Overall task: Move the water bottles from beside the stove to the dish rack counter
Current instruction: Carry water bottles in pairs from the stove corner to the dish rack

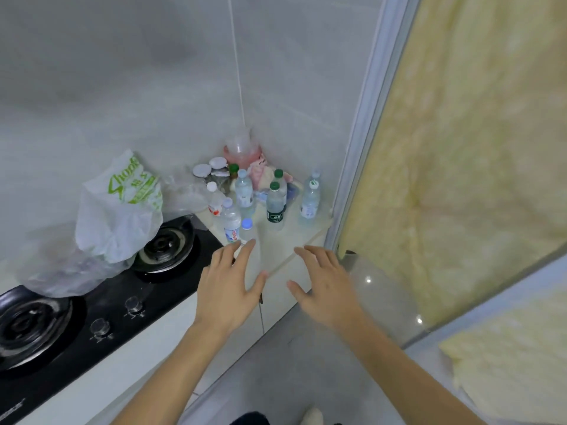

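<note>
Several clear water bottles stand in the counter corner right of the stove (pixel 101 305). A blue-capped bottle (pixel 247 230) is nearest, with a red-labelled bottle (pixel 231 220) beside it. Behind stand a green-labelled bottle (pixel 275 205), a bottle with a white label (pixel 310 196) at the right, and another bottle (pixel 244 188) further back. My left hand (pixel 228 283) is open, fingers spread, its fingertips just short of the blue-capped bottle. My right hand (pixel 325 283) is open too, over the counter's front edge, holding nothing.
A white plastic bag (pixel 118 210) with green print sits on the stove's far burner. Jars with white lids (pixel 210 168) and a pink container (pixel 242 151) crowd the tiled corner. A glass door with a yellow curtain (pixel 460 148) stands at the right.
</note>
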Demonstrator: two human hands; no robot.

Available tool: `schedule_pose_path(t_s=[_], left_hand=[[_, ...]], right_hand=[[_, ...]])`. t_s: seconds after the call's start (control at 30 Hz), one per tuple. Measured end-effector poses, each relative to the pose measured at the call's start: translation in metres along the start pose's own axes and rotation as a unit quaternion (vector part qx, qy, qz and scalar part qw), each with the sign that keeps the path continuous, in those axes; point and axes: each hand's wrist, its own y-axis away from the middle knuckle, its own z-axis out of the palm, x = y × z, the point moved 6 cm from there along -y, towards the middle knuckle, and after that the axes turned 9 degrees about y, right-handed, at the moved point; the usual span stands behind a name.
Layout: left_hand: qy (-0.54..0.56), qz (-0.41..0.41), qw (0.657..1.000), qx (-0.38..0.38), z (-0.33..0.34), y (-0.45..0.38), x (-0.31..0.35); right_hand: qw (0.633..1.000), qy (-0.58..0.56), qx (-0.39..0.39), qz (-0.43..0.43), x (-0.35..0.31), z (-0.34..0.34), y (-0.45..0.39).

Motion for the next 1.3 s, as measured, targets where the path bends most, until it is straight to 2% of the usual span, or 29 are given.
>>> schedule_pose_path(t_s=[0.3, 0.43, 0.63, 0.8, 0.9, 1.1, 1.3], left_hand=[[0.016, -0.013, 1.000, -0.017, 0.056, -0.155, 0.005], [0.088, -0.020, 0.996, -0.014, 0.086, -0.231, -0.009], [0.212, -0.149, 0.964, -0.061, 0.154, -0.317, -0.060], [0.276, -0.238, 0.925, -0.104, 0.207, -0.344, -0.091], [0.254, -0.251, 0.925, -0.131, 0.228, -0.347, -0.097], [0.256, -0.251, 0.928, -0.104, 0.237, -0.344, -0.104], [0.248, -0.233, 0.936, -0.093, 0.224, -0.344, -0.094]], right_hand=[[1.000, -0.004, -0.028, 0.000, 0.088, 0.020, -0.164], [0.999, -0.007, -0.035, 0.024, 0.123, 0.037, -0.234], [0.988, -0.067, -0.052, 0.126, 0.179, 0.069, -0.306], [0.970, -0.140, -0.116, 0.159, 0.208, 0.109, -0.330], [0.964, -0.171, -0.135, 0.154, 0.214, 0.131, -0.334], [0.951, -0.226, -0.120, 0.173, 0.219, 0.155, -0.339], [0.964, -0.209, -0.099, 0.132, 0.221, 0.165, -0.340]])
